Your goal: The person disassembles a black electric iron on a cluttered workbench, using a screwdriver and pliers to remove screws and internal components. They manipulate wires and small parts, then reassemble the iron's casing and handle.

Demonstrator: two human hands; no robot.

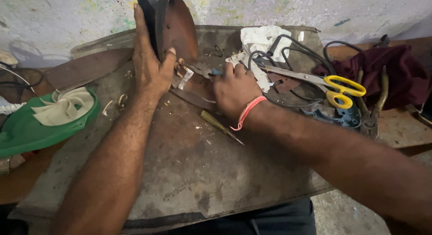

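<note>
Left hand (150,68) grips the upended iron (173,26), right hand (234,89) clenches a blue-handled tool (204,69); tool could slip and jab those left fingers (170,53)

Single head view — close, steeply down over the workbench (189,172).

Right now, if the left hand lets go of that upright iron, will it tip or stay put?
The iron stands on end with the left hand steadying it, so it would probably tip. Its thick metal soleplate suggests it is heavy and stiff. The scuffed worktop looks unlikely to let it slide.
</note>
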